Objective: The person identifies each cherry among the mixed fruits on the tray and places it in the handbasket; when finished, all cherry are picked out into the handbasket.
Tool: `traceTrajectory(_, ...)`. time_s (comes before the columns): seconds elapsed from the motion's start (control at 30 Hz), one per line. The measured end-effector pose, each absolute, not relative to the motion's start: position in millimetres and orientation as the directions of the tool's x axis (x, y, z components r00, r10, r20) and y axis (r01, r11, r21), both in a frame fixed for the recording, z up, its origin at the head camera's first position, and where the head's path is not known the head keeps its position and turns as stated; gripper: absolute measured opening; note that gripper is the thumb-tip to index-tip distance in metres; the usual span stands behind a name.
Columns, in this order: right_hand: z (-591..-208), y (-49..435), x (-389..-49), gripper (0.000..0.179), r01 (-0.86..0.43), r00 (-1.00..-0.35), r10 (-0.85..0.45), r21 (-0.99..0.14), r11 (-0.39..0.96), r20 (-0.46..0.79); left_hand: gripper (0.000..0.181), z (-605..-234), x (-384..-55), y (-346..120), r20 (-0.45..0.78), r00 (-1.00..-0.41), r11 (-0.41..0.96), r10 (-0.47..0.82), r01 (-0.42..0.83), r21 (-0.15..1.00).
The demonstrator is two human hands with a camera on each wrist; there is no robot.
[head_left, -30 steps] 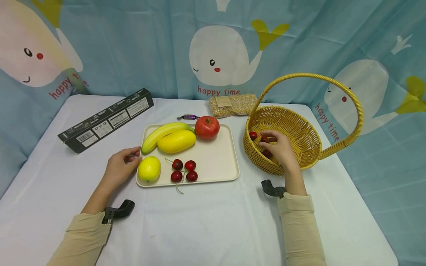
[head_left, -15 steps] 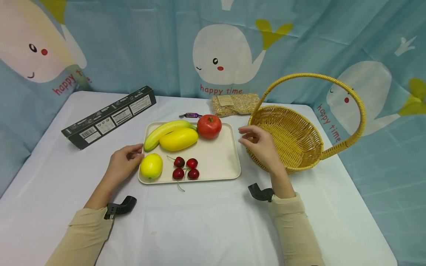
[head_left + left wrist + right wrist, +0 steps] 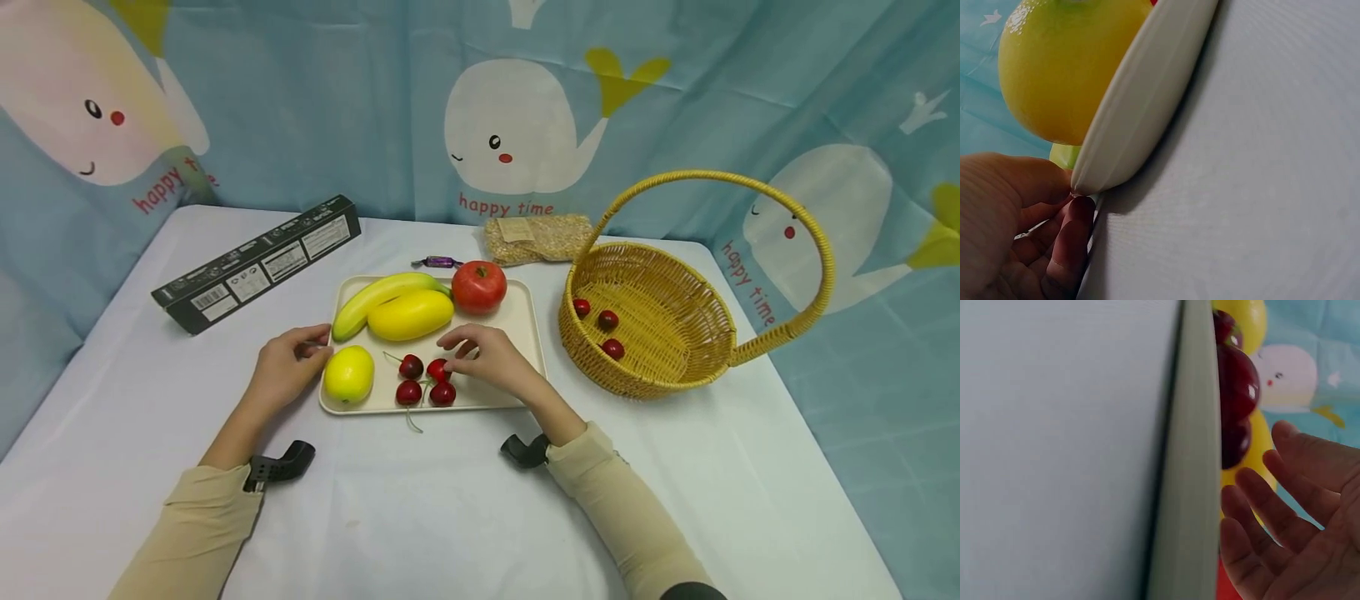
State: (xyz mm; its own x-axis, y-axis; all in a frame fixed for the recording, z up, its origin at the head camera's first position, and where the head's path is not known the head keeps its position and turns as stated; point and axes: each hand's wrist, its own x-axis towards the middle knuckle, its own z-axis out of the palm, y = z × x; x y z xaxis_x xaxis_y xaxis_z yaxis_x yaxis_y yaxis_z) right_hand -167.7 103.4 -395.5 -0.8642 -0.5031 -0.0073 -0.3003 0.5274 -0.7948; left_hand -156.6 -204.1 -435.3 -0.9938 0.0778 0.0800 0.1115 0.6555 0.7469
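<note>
My left hand [image 3: 288,364] is at the left rim of the cream tray [image 3: 495,397]. In the left wrist view its thumb and a fingertip pinch the rim, beside the lemon [image 3: 1072,69]. Above the tray, my right hand [image 3: 487,360] reaches over several cherries [image 3: 442,394] with stems. Its fingers are loosely bent and spread, holding nothing, and the thumb is close to the upper right cherry [image 3: 437,370]; whether they touch I cannot tell. A banana [image 3: 378,298], a yellow mango-shaped fruit [image 3: 411,316] and a red pomegranate [image 3: 478,287] also lie on the tray.
On the right stands a yellow wicker basket [image 3: 678,333] with a tall handle and three cherries [image 3: 608,320] inside. Behind the tray are a purple-wrapped candy [image 3: 438,262] and a bag of grains [image 3: 538,238]. A long dark box [image 3: 258,262] lies at back left.
My right hand has left the basket and moved left over the tray to the cherries. Three cherries in the basket are now uncovered. The left hand stays at the tray rim.
</note>
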Motion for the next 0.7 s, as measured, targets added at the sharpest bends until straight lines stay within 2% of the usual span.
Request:
traceTrajectory(0.27, -399.8, 91.4, -167.9, 0.031, -0.318, -0.824, -0.560, -0.748, 0.582, -0.086, 0.042, -434.3, -155.9, -203.5, 0.086, -0.993, 0.657, 0.081, 0.118, 0.744)
traceTrajectory(0.47, -400.5, 89.2, -168.6, 0.026, -0.340, -0.822, -0.562, -0.712, 0.614, -0.092, 0.042, -434.8, -156.0, -203.7, 0.086, -0.993, 0.656, 0.082, 0.119, 0.746)
traceTrajectory(0.7, -400.7, 92.4, -168.7, 0.025, -0.323, -0.835, -0.543, -0.724, 0.610, -0.084, 0.042, -435.3, -155.7, -203.2, 0.088, -0.993, 0.659, 0.081, 0.120, 0.743)
